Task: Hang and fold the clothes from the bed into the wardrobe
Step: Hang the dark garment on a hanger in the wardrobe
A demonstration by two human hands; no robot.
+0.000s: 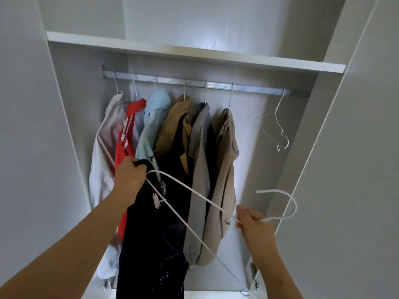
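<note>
A silver metal rail [254, 88] under the white wardrobe shelf [194, 53] is carrying in a row, left to right, a pale whitish garment [103, 152], a red white-striped top [126, 134], a light blue garment [152, 124], a tan jacket [172, 124], a grey shirt [200, 152] and a beige shirt [226, 160], with an empty white wire hanger [280, 125] dangling well apart near the right end.

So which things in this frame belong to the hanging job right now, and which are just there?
In use: dark garment, gripped by the left hand; white hanger, held by the right hand; wardrobe rail.
Just there: hung clothes already on the rail; empty wire hanger at its right end; shelf above.
</note>
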